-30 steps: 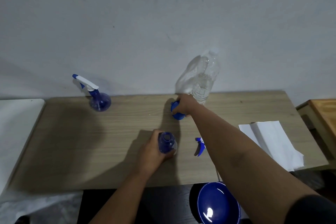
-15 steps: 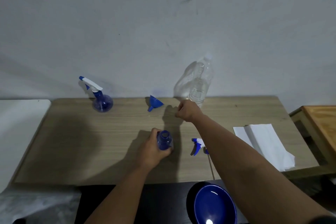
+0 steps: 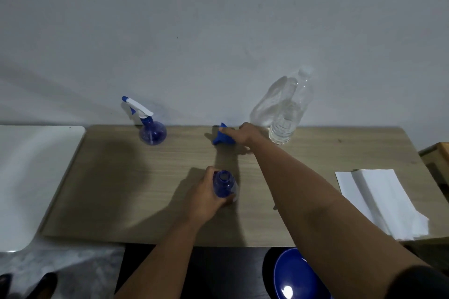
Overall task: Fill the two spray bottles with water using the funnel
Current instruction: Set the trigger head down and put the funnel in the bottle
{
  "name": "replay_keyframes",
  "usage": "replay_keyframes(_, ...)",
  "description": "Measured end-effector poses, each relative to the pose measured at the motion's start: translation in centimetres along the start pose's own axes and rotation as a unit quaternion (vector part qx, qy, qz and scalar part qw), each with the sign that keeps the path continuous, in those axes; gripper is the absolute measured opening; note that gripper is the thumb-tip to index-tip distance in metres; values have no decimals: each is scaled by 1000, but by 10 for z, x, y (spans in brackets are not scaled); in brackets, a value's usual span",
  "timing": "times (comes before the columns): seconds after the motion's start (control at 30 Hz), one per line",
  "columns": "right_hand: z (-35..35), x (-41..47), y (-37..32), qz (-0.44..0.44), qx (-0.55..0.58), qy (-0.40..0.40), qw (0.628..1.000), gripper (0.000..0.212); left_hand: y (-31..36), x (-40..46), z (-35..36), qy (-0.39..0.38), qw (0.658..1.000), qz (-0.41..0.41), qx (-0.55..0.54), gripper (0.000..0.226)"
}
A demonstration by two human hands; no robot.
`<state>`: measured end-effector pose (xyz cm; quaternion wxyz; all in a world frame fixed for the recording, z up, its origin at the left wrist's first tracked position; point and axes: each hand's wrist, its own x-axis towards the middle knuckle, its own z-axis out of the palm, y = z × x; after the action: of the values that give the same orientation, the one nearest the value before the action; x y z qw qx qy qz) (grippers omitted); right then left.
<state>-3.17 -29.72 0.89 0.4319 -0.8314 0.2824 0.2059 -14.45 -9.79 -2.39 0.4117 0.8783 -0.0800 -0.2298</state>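
At the back of the table (image 3: 121, 189), your right hand (image 3: 245, 135) has reached the blue funnel (image 3: 222, 137) again, fingers touching it, grip unclear. Your left hand (image 3: 205, 198) holds the open spray bottle (image 3: 224, 187), ready for the funnel.

The worktop (image 3: 145, 189) is light brown with a fine wood grain. The open spray bottle (image 3: 224, 187) is clear blue. The second spray bottle (image 3: 153, 132) is also clear blue, and its spray head (image 3: 138, 108) is white with blue parts. The funnel (image 3: 222, 137) is plain blue. The water bottle (image 3: 289, 111) is colourless and transparent. The paper towel (image 3: 381, 199) is white. The bowl (image 3: 296, 274) is shiny dark blue. The wall (image 3: 194, 31) is pale grey.
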Motion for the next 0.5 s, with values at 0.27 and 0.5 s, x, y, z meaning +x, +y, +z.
replay_keyframes(0.27,23,52,-17,130,48,-63,988,91,-10,15,-16,-23,999,-27,15,62)
replay_keyframes(0.5,37,48,-18,139,34,-107,984,96,-9,13,-20,-17,1000,1,16,60)
